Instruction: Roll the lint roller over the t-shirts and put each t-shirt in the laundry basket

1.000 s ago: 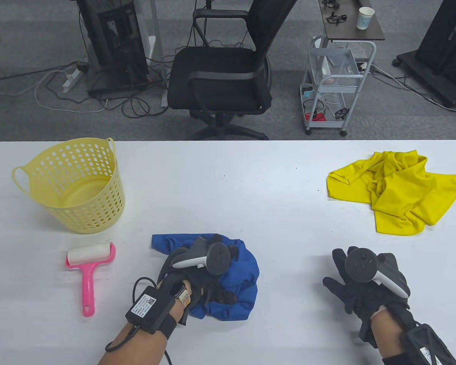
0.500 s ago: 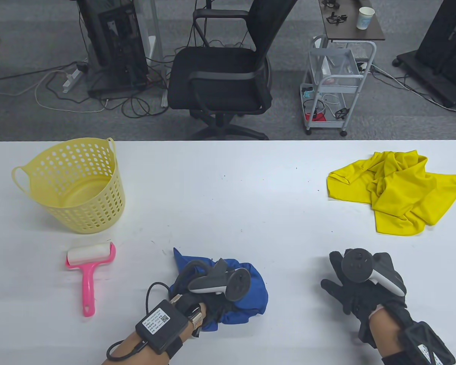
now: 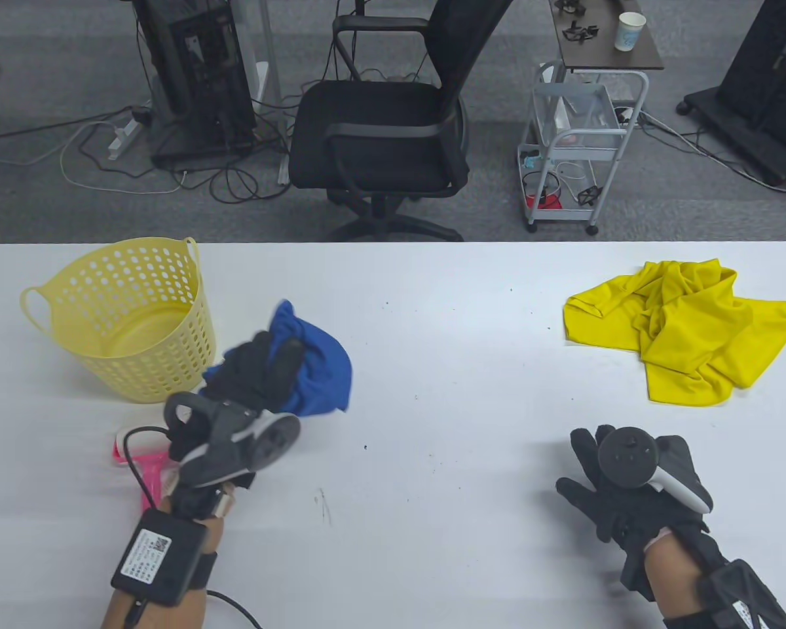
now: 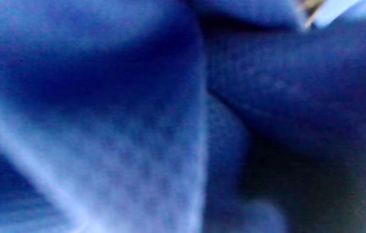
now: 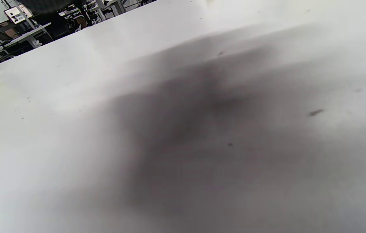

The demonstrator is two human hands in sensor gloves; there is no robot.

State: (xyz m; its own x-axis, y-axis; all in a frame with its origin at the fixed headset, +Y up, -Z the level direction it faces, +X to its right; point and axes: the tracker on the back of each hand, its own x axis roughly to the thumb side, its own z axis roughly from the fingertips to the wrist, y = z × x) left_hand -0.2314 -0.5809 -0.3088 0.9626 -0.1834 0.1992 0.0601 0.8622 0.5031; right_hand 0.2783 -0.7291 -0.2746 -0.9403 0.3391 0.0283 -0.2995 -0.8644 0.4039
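My left hand (image 3: 262,377) grips a bunched blue t-shirt (image 3: 321,373) and holds it in the air, just right of the yellow laundry basket (image 3: 72,282). Blue fabric (image 4: 137,129) fills the whole left wrist view. The pink lint roller (image 3: 145,468) lies on the table under my left forearm, mostly hidden. A crumpled yellow t-shirt (image 3: 688,327) lies at the table's right. My right hand (image 3: 602,485) rests flat on the table near the front right, fingers spread, holding nothing. The right wrist view shows only white table (image 5: 183,64) and shadow.
The white table (image 3: 445,341) carries small dark specks in its middle. Beyond its far edge stand a black office chair (image 3: 380,131), a wire cart (image 3: 576,144), computer towers and floor cables.
My left hand has lifted the blue t-shirt from the front middle of the table and carried it up and left towards the basket. My right hand has stayed in place.
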